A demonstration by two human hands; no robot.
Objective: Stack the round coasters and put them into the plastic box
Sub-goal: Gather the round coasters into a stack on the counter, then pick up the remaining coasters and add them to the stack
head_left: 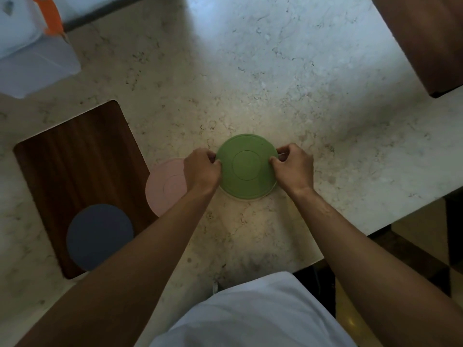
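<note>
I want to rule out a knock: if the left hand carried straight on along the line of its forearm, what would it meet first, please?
The left hand points up and right, and its fingers already touch the green coaster, so that comes first. Beyond it lies only bare marble counter, as far as one view shows.

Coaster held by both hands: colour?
Green coaster, raised centre ring; head view, the only one.

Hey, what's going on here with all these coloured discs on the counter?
A person is gathering round coasters into a stack. Both hands, left hand and right hand, pinch opposite edges of a green coaster that sits on a pale one, only its rim showing beneath. A pink coaster lies beside it on the marble counter, and a grey-blue coaster rests on a wooden board. The plastic box waits at the far left.
</note>
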